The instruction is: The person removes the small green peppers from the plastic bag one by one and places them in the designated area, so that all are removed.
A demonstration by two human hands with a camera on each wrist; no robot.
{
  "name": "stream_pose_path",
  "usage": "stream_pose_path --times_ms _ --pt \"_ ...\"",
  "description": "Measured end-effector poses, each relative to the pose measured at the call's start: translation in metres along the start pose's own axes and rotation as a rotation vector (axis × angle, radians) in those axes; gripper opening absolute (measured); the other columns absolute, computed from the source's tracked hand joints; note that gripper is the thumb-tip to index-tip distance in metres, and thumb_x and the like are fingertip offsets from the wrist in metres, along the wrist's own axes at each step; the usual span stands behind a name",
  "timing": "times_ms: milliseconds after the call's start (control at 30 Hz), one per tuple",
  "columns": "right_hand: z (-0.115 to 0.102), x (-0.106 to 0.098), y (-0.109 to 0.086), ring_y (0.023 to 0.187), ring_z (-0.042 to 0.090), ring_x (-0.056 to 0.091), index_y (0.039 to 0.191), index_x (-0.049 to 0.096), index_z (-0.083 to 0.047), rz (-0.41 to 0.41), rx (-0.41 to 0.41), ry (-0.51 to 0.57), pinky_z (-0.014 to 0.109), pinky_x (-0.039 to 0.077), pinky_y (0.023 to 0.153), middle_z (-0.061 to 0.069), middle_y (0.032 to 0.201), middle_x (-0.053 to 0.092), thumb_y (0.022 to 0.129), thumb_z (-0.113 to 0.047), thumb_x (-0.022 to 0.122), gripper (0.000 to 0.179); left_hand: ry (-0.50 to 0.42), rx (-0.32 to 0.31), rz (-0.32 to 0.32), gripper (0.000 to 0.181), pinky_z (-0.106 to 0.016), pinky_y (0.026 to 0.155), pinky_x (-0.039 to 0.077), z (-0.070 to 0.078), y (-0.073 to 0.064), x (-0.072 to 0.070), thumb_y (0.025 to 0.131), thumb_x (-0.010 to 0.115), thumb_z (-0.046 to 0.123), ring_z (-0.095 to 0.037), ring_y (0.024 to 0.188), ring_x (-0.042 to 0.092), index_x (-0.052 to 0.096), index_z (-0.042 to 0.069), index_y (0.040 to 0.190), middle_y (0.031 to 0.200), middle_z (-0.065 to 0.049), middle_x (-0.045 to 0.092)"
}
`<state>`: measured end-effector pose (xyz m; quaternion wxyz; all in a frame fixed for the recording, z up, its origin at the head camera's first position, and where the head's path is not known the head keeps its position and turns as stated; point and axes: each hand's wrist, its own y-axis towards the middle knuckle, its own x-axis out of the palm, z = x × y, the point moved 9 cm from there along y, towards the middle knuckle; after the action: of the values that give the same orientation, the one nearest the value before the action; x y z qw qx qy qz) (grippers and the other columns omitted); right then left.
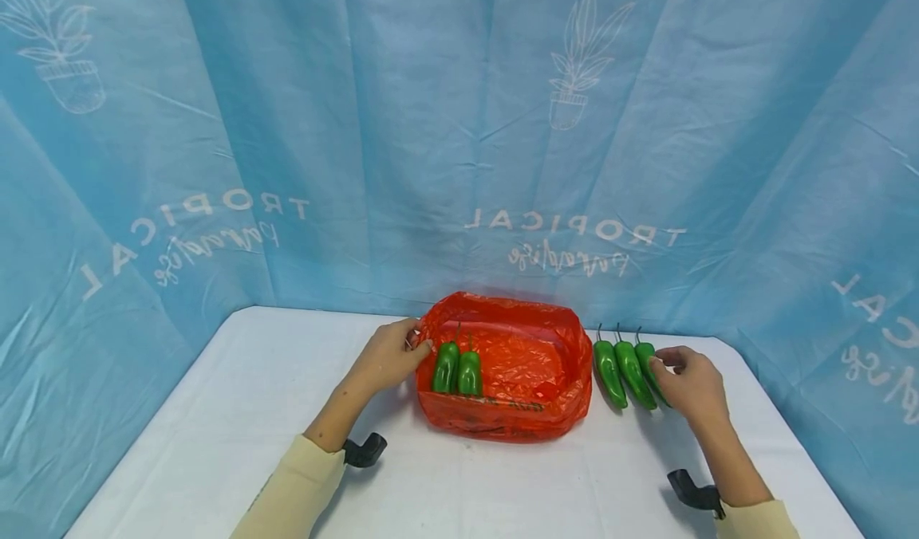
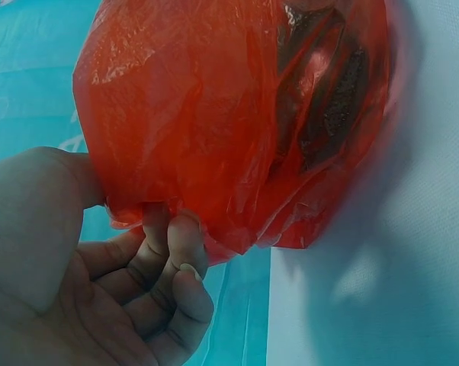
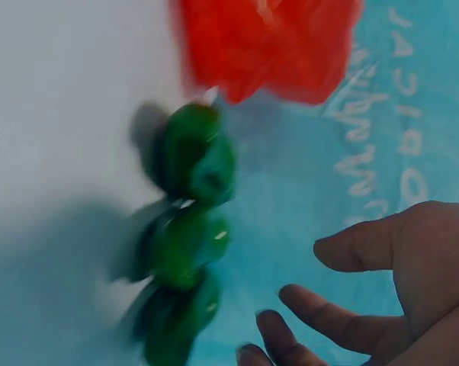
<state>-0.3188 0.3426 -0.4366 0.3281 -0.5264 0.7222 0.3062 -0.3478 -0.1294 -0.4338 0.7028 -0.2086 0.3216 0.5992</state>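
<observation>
A red plastic bag [image 1: 502, 423] lies with its mouth spread wide on the table. Two green chili peppers [image 1: 446, 367] rest side by side at its left end; through the film they show as dark shapes in the left wrist view. My left hand [image 1: 388, 356] pinches the bag's left rim between thumb and fingers. To the right of the bag, three more green peppers [image 1: 633, 373] lie in a row, stems away from me. Beside the rightmost one is my right hand [image 1: 696, 383], its thumb and fingers [image 3: 351, 255] apart with nothing between them.
A white cloth covers the table [image 1: 517, 491]. Blue printed curtains [image 1: 431, 140] hang behind it and along both sides. Each wrist wears a black mount [image 1: 366, 450]. The peppers lie close to the table's back edge.
</observation>
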Motion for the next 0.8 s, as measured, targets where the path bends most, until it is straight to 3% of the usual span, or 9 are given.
stream_pose_path --times_ms 300,800 --pt "-0.036 0.000 -0.016 0.121 0.047 0.061 0.136 0.061 0.006 -0.080 -0.070 0.091 0.059 0.055 0.097 0.030 0.131 0.064 0.107 -0.032 0.061 0.048 -0.002 0.005 0.013 0.030 -0.031 0.057 0.044 0.001 0.000 -0.002 0.100 0.068 0.020 -0.017 0.065 0.052 0.067 0.001 0.123 0.078 -0.003 0.057" --pt "-0.089 0.015 -0.033 0.109 0.035 0.068 0.128 0.068 0.000 -0.111 -0.204 0.143 0.050 0.060 0.092 0.019 0.120 0.072 0.101 -0.023 0.072 0.036 -0.009 0.027 0.018 0.024 -0.031 0.056 0.040 0.003 -0.001 -0.002 0.100 0.068 0.020 -0.016 0.063 0.049 0.066 0.003 0.117 0.074 -0.002 0.053"
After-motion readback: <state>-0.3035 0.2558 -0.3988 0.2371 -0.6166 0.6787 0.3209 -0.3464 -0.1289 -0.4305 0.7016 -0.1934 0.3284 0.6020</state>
